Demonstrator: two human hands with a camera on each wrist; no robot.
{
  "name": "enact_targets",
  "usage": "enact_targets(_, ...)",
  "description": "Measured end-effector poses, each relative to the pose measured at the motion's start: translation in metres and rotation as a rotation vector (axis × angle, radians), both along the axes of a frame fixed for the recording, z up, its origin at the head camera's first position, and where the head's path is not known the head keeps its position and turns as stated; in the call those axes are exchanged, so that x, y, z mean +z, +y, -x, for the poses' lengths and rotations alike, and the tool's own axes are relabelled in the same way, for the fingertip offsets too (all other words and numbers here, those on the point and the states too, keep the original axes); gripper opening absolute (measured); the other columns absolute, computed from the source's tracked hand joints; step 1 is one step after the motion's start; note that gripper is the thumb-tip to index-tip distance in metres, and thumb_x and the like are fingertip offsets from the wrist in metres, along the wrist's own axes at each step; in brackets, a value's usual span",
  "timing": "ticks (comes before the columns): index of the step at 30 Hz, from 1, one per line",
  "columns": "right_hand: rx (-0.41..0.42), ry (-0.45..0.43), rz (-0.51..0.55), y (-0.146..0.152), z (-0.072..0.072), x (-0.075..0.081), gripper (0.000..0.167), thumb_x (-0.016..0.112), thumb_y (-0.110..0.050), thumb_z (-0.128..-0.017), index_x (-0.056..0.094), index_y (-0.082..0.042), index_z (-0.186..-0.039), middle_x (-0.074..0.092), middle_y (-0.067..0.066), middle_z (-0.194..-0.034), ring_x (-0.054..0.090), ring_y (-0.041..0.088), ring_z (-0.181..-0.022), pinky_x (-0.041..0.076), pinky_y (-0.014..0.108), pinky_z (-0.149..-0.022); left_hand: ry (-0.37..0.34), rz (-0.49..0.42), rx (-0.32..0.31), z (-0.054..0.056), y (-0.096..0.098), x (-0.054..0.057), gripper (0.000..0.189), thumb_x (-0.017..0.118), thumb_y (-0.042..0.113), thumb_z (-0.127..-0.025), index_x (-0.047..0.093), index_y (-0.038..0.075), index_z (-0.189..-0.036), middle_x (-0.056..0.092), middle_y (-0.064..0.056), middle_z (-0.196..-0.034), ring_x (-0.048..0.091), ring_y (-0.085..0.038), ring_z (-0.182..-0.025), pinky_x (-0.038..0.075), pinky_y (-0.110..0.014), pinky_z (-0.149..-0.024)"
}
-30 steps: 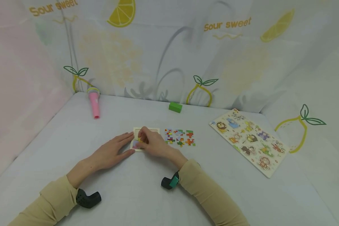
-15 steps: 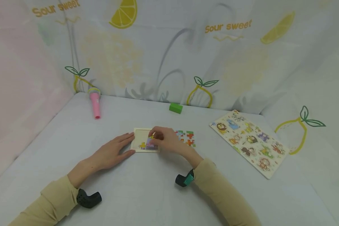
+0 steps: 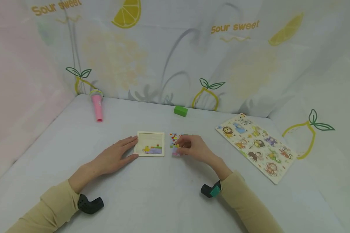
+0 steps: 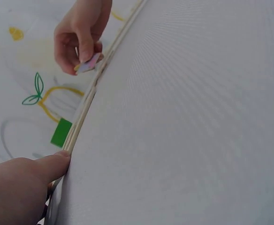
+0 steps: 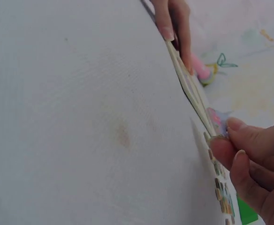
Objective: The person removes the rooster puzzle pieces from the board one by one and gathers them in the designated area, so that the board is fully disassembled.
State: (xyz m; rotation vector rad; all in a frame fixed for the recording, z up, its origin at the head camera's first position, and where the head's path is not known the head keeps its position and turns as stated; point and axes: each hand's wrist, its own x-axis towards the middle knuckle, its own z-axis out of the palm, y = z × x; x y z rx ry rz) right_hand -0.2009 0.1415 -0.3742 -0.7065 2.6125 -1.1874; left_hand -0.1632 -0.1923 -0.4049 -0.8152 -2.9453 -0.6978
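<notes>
In the head view my left hand (image 3: 113, 157) lies with extended fingers on the left rim of a small wooden puzzle tray (image 3: 163, 144). A few colourful pieces (image 3: 156, 150) sit along the tray's lower inside edge; its upper part shows bare board. To the right of the tray, my right hand (image 3: 196, 148) pinches a purple-and-pink jigsaw piece (image 5: 216, 119) between thumb and fingers. That hand is over a group of loose jigsaw pieces (image 3: 173, 137), hiding several of them. The left wrist view shows the pinched piece (image 4: 88, 64) held tilted above the table.
A green block (image 3: 180, 111) lies at the back of the table. Back left is a pink toy microphone (image 3: 97, 106). On the right, an animal puzzle board (image 3: 256, 147) lies at an angle. A printed cloth backdrop (image 3: 163, 48) rises behind.
My right hand has moved rightward from over the tray to the loose pieces, carrying the purple-and-pink jigsaw piece along. More of the tray shows now. The left hand has stayed on the rim.
</notes>
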Motion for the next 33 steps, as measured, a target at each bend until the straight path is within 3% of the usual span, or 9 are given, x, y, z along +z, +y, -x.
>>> enact_targets(4,0.014,0.028,-0.009,0.0,0.001,-0.002,0.022,0.078,-0.009,-0.086,0.073,-0.003,-0.107,0.066,0.006,-0.088,0.063,0.009,-0.068,0.051,0.022,-0.061,-0.004,-0.006,0.002,-0.001,0.0,0.001,0.066,0.057,0.042,-0.101,0.042,0.002,-0.151,0.037,-0.014,-0.159,0.034,-0.039,-0.146,0.032,-0.057,-0.115)
enact_targets(14,0.058,0.17,-0.13,-0.004,0.0,-0.011,0.02,0.08,-0.014,-0.085,0.074,-0.007,-0.103,0.067,-0.001,-0.088,0.056,0.007,-0.077,0.049,0.021,-0.071,-0.002,-0.003,0.008,0.0,-0.001,0.001,0.066,0.058,0.041,-0.101,0.042,0.002,-0.151,0.037,-0.014,-0.159,0.033,-0.038,-0.146,0.032,-0.057,-0.115)
enact_targets(21,0.059,0.182,-0.143,-0.005,-0.001,-0.015,0.018,0.079,-0.014,-0.086,0.074,-0.008,-0.102,0.064,-0.002,-0.088,0.055,0.008,-0.078,0.047,0.021,-0.07,-0.003,0.001,0.008,0.0,0.0,0.001,0.066,0.058,0.041,-0.101,0.042,0.002,-0.151,0.037,-0.014,-0.159,0.032,-0.038,-0.146,0.031,-0.057,-0.115)
enact_targets(28,0.036,0.188,-0.17,-0.006,-0.002,-0.017,0.011,0.08,-0.015,-0.085,0.071,-0.012,-0.091,0.06,-0.004,-0.082,0.051,0.008,-0.074,0.044,0.02,-0.066,0.002,0.004,-0.004,-0.001,0.0,0.003,0.065,0.058,0.041,-0.101,0.043,0.001,-0.15,0.038,-0.015,-0.158,0.034,-0.039,-0.145,0.033,-0.058,-0.114)
enact_targets(33,0.022,0.174,-0.156,-0.004,-0.003,-0.016,0.014,0.081,-0.016,-0.085,0.071,-0.013,-0.094,0.062,-0.005,-0.084,0.053,0.009,-0.076,0.045,0.021,-0.068,0.005,0.008,-0.003,0.0,0.0,0.001,0.065,0.058,0.04,-0.101,0.043,0.001,-0.15,0.038,-0.015,-0.158,0.034,-0.039,-0.146,0.033,-0.058,-0.114)
